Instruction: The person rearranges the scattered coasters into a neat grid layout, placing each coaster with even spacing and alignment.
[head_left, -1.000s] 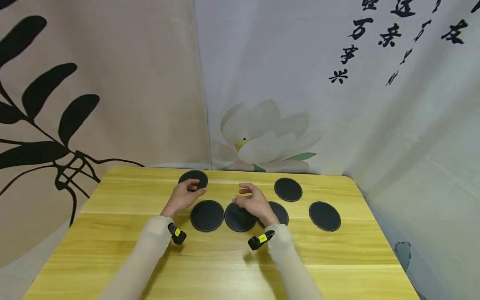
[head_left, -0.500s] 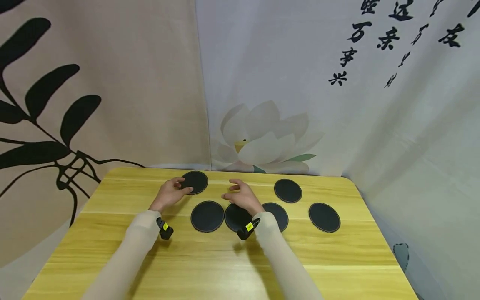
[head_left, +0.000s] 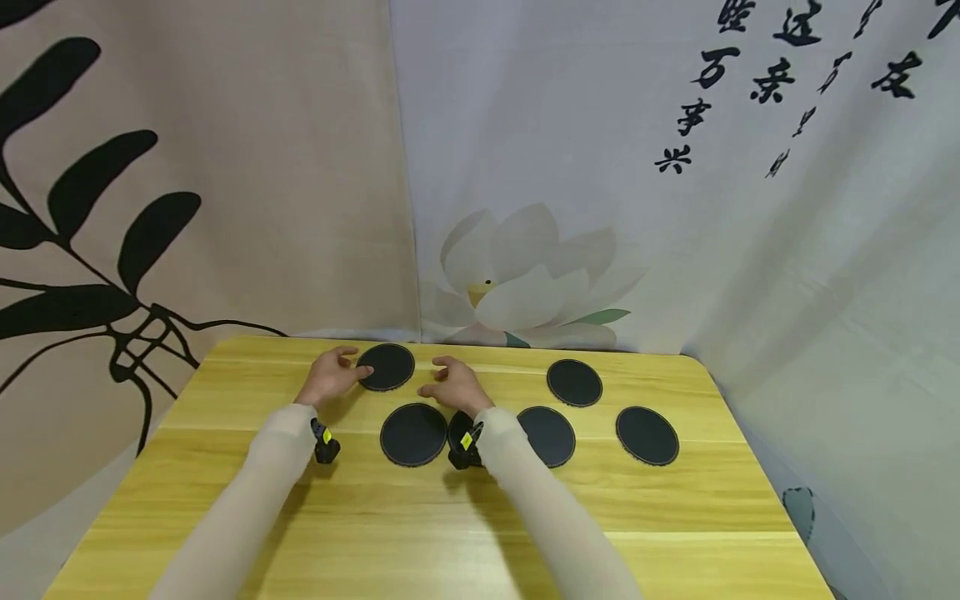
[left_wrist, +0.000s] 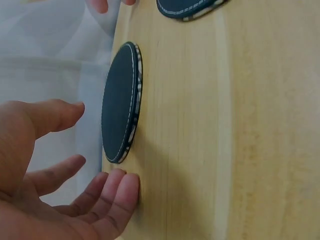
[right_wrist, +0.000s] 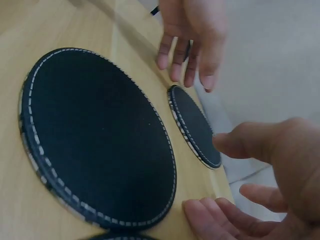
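A round black coaster (head_left: 388, 367) with pale edge stitching lies flat near the table's back edge. On its left is my left hand (head_left: 330, 377); thumb and fingers are spread apart around its side, and the left wrist view shows a gap between thumb and coaster (left_wrist: 120, 105). To its right, my right hand (head_left: 457, 388) hovers with fingers loosely bent, holding nothing. In the right wrist view a nearer coaster (right_wrist: 95, 135) lies beside the right fingers, with the back coaster (right_wrist: 192, 125) between both hands. The right wrist partly covers a middle coaster (head_left: 456, 427).
In the front row lie a left coaster (head_left: 414, 435), another coaster (head_left: 549, 437) by the right forearm and a far-right coaster (head_left: 647, 436). One more coaster (head_left: 574, 383) sits at the back right. Behind the wooden table (head_left: 390, 525) hangs a printed curtain (head_left: 525, 125).
Both hands have moved left, the left one off the back-left coaster to its left side, the right one from the front row to its right side. The coasters look unmoved.
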